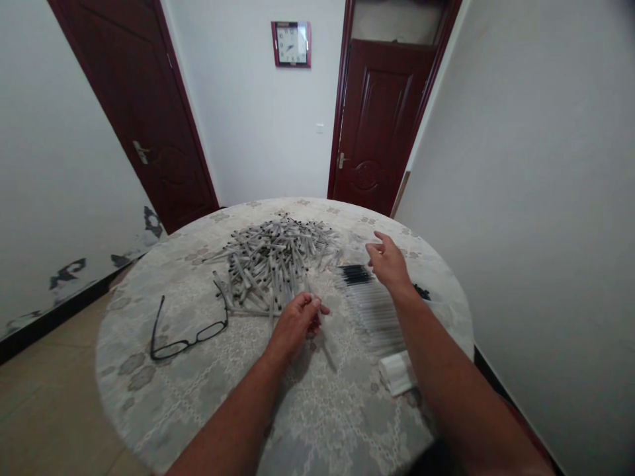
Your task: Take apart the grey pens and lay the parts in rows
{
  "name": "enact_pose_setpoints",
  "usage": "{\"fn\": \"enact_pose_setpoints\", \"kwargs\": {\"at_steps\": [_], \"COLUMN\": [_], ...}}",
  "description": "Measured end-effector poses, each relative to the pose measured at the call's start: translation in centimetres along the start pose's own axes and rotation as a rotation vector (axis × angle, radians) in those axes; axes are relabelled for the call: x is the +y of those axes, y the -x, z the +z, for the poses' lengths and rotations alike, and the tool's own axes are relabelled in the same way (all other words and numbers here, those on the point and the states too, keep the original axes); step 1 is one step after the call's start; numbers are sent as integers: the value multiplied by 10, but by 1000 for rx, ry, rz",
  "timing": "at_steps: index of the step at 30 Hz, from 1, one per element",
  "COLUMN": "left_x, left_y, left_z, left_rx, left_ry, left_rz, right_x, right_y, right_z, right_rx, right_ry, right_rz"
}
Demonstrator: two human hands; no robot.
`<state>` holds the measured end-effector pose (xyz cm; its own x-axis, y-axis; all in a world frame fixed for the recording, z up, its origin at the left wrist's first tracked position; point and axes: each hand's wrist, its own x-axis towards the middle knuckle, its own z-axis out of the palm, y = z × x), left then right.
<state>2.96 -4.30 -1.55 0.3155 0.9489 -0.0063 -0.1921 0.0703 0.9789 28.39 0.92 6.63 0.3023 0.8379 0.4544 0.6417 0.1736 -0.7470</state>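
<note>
My left hand [297,317] is closed around a thin, see-through pen tube [328,352] that slants down toward me, blurred at its lower end. My right hand [389,262] is raised over the right side of the table, its index finger stretched out apart from the others; nothing shows in it. Below that hand lies a neat row of clear tubes [372,314] with black ends [356,274], side by side. A large heap of greyish pen tubes [270,258], many with dark tips, spreads beyond my left hand.
Black-framed glasses [186,345] lie unfolded at the left. A white bundle [397,373] sits by my right forearm, and small black pieces [421,291] lie beyond it. A patterned cloth covers the round table [208,410]. Doors and a wall clock [292,45] are behind.
</note>
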Motion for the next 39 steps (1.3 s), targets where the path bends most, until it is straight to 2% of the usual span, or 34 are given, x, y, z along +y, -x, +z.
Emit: {"fn": "enact_pose_setpoints", "kwargs": {"at_steps": [3, 6, 8, 10, 13, 18, 22, 25, 29, 33, 36, 39], "left_x": [0, 3, 5, 7, 7, 6, 7, 9, 15, 22, 25, 26], "left_y": [-2, -3, -3, -4, -4, -2, 0, 0, -3, -7, -10, -12], "left_z": [-1, 0, 1, 1, 1, -1, 0, 2, -2, -15, -28, -37], "left_rx": [14, 29, 39, 43, 35, 8, -53, -37, 121, 399, 583, 652], "left_ry": [32, 108, 170, 213, 205, 121, -52, -72, -82, -303, -494, -627], "left_rz": [-11, -27, -40, -40, -30, 22, 26, 18, 94, 212, 275, 318], "right_x": [0, -10, -20, -30, -38, -37, -33, -24, 2, 32, 45, 50], "right_y": [8, 47, 81, 113, 145, 161, 165, 164, 153, 142, 139, 140], "right_z": [0, 2, 4, 6, 11, 16, 9, -10, -50, -81, -89, -87], "right_rx": [-14, -209, -416, -520, -492, -391, -409, -445, -445, -415, -418, -434], "right_ry": [-11, 2, -27, -74, -133, -101, -4, 136, 381, 615, 741, 800], "right_rz": [-15, -208, -369, -443, -405, -197, -179, -197, -211, -184, -149, -124]}}
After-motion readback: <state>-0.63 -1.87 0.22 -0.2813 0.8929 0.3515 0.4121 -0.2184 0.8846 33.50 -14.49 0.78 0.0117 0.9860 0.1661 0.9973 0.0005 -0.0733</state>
